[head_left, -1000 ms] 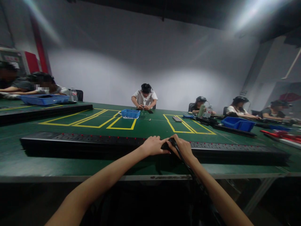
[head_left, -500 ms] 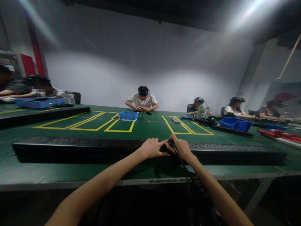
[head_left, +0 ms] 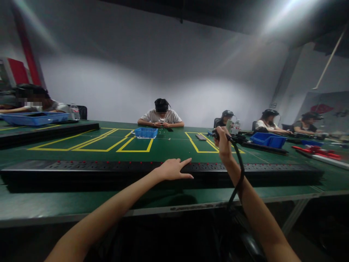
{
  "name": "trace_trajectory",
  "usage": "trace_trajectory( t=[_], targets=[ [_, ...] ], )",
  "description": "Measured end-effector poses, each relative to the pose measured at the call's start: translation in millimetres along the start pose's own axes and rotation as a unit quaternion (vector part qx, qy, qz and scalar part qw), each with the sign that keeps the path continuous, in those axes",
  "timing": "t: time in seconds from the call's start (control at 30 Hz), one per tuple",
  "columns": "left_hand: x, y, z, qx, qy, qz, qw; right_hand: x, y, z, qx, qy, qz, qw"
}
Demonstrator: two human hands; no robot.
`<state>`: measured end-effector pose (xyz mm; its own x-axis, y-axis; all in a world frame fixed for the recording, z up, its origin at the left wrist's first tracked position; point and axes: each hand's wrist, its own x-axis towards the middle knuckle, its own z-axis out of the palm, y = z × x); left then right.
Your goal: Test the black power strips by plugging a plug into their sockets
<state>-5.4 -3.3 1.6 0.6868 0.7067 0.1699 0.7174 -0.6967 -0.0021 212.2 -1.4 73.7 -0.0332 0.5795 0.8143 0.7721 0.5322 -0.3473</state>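
A long black power strip with rows of sockets and red dots lies across the near side of the green table. My left hand rests on its middle, with thumb and forefinger spread apart and nothing between them. Raised above the strip to the right, my right hand is closed round a black plug, mostly covered by the fingers. From it a thick black cable hangs down past my right forearm to below the table edge.
Yellow tape outlines mark the green tabletop. Beyond are a small blue bin and a grey flat block. Another blue bin and red parts lie right. Several people sit around the table.
My right hand has lifted the plug off the strip, up and to the right. My left hand stays on the strip, its thumb and forefinger now apart from the plug. The view has shifted slightly.
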Motion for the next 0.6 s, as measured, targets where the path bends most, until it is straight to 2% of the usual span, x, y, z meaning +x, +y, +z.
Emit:
trace_trajectory(
  t=[0.1,0.17,0.27,0.37,0.47,0.6],
  targets=[
    [-8.5,-19.5,-7.9,-0.024,-0.027,0.003,0.999,-14.4,-20.5,7.2,-0.021,-0.041,-0.006,0.999],
    [-16.1,-29.0,-10.7,-0.029,-0.031,-0.009,0.999,-28.3,-31.2,17.9,-0.04,-0.098,-0.019,0.994],
    [-24.0,-32.4,-11.7,-0.034,-0.033,-0.011,0.999,-43.7,-37.0,37.1,-0.077,-0.199,-0.036,0.976],
    [-25.3,-28.6,-12.0,-0.041,-0.033,-0.007,0.999,-44.3,-32.1,53.0,-0.117,-0.265,-0.043,0.956],
    [-23.6,-26.5,-12.1,-0.046,-0.03,-0.007,0.998,-35.1,-25.5,63.1,-0.161,-0.283,-0.04,0.945],
    [-22.4,-27.8,-10.9,-0.05,-0.024,-0.003,0.998,-37.0,-27.3,70.1,-0.203,-0.268,-0.04,0.941]
  ],
)
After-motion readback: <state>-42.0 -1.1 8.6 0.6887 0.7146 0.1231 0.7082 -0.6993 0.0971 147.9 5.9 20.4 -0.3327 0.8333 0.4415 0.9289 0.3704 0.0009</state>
